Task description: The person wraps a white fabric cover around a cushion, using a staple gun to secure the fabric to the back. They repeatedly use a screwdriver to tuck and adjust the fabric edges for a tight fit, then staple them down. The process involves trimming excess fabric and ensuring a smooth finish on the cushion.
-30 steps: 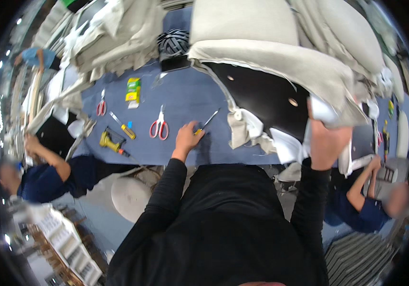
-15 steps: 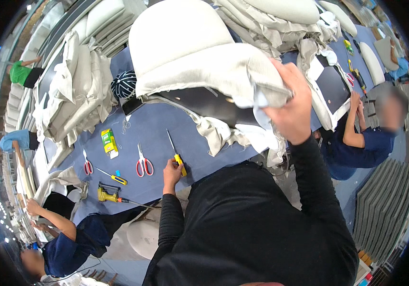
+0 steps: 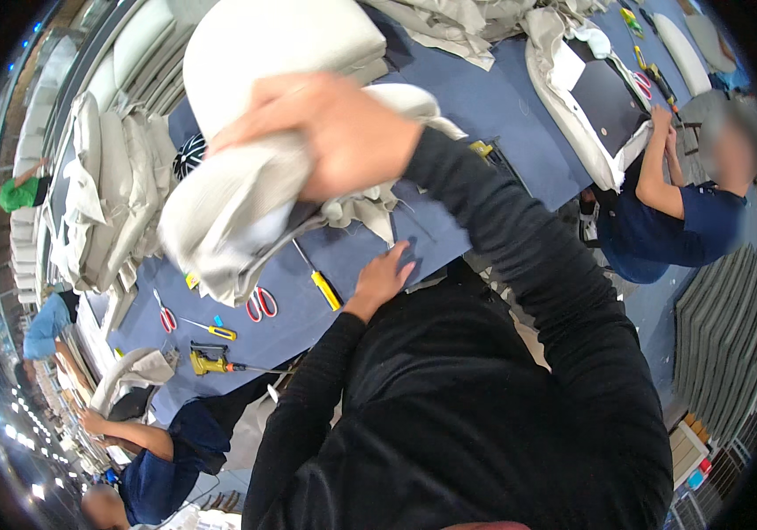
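Observation:
My right hand (image 3: 334,132) is closed on the loose beige fabric edge of a padded chair panel (image 3: 277,53), holding it above the blue table. A bunched fold of the cover (image 3: 228,208) hangs below the fingers, blurred by motion. Near the table's front edge rests my left hand (image 3: 381,281), fingers stretched out and holding nothing. Just left of it lies a screwdriver (image 3: 325,290) with a yellow handle. Red-handled scissors (image 3: 261,303) lie farther left, their blades hidden under the hanging fabric.
Leftward on the table (image 3: 436,216) lie a second screwdriver (image 3: 219,332), more scissors (image 3: 167,318) and a yellow staple gun (image 3: 209,359). Another staple gun (image 3: 484,152) lies beyond my right forearm. Covered panels (image 3: 122,177) are piled at left. Co-workers (image 3: 678,203) work at both sides.
My right hand has swung left with the panel's fabric edge, turning the panel. My left hand has let go of the screwdriver and moved right. A staple gun has come into view.

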Available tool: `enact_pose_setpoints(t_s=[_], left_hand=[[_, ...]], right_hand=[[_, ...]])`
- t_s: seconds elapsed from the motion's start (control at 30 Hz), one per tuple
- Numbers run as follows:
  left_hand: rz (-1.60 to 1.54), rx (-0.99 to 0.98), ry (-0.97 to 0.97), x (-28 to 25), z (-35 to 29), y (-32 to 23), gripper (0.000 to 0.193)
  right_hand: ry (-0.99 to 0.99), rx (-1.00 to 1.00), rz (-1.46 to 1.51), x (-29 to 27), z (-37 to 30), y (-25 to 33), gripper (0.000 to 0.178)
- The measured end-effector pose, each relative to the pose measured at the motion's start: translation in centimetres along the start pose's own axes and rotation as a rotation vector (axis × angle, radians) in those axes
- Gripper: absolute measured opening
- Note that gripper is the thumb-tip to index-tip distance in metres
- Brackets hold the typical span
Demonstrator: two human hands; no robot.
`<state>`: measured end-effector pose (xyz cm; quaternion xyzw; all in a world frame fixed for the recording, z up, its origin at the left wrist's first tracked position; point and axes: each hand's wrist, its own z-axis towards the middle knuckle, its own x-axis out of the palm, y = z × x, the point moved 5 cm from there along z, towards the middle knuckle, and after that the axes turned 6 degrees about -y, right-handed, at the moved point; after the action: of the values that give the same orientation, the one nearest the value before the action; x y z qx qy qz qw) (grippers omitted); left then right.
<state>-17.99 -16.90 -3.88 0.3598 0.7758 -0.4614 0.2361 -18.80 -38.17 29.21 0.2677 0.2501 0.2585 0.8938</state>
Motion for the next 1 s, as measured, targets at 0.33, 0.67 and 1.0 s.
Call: enact_pose_setpoints(t_s=[0.33, 0.67, 1.0], left_hand=[[0.121, -0.026, -0.357, 5.5, 16.9, 1.4, 0.054], [-0.473, 0.09, -0.165, -0.4, 5.1, 5.3, 0.054], [-0.163, -0.423, -1.028, -1.5, -12.3, 16.8, 0.061]], right_hand=[[0.096, 0.026, -0.181, 13.5, 1.7, 7.9, 0.036], [0.224, 0.181, -0.363, 13.8, 2.7, 6.0, 0.06], [-0.07, 0.31, -0.273, 0.9, -1.6, 9.0, 0.082]])
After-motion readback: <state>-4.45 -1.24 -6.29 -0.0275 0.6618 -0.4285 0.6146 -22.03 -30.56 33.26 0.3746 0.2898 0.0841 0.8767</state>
